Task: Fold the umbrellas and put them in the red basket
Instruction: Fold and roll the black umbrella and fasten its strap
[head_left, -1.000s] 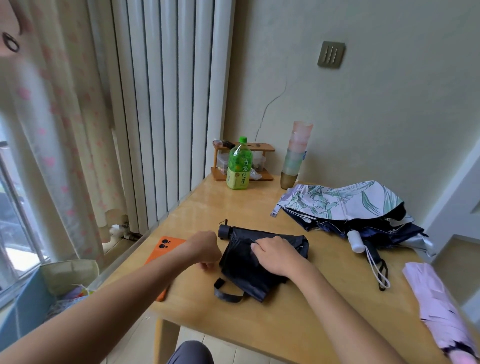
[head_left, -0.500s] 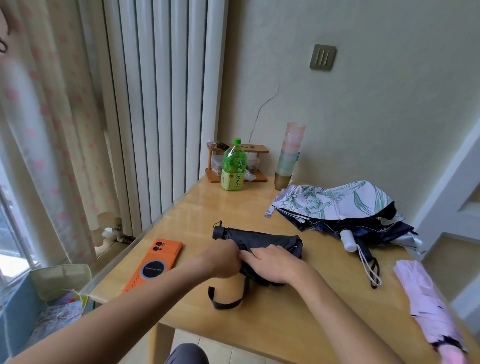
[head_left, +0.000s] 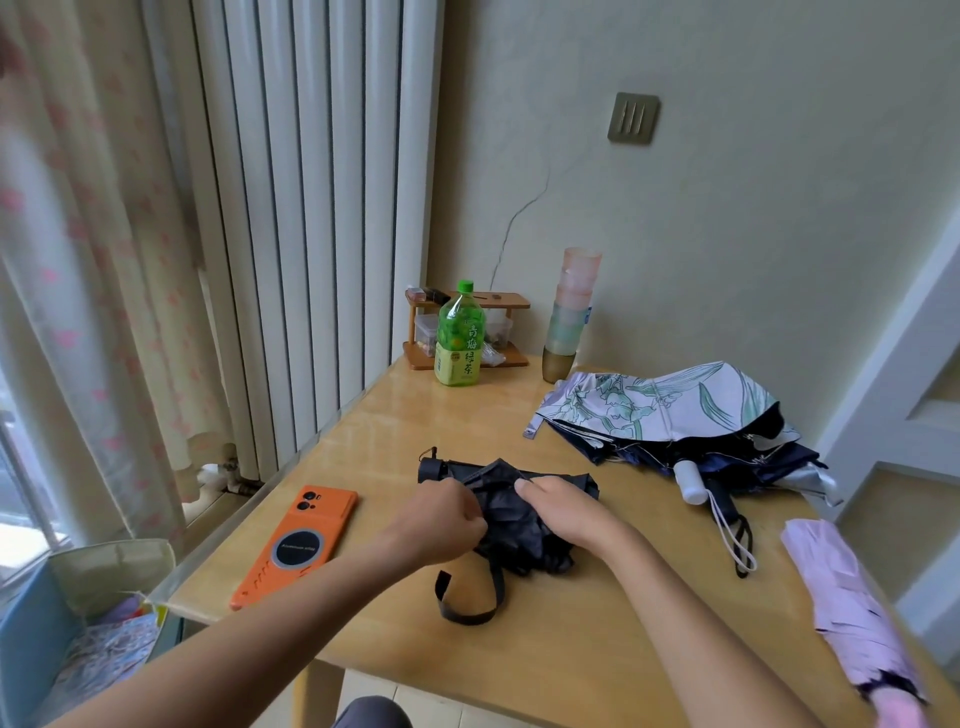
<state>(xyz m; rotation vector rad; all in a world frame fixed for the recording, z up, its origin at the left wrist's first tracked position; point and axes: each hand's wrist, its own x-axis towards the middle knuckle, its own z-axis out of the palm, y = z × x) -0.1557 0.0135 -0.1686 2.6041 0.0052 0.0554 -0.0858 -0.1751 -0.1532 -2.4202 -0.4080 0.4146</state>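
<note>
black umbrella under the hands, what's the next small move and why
Probably roll the canopy tighter round the shaft. Both the left hand and right hand grip the black fabric folding umbrella, whose cloth is bunched and crumpled, and its black closing strap lies loose on the wooden table, not yet wrapped.

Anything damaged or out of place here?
Wall has a crack running up above the bottle. Floral umbrella lies in a loose unfolded heap; pink umbrella sits at the table right edge, near end seemingly overhanging. Black umbrella, gripped by left hand and right hand, looks normal.
</note>
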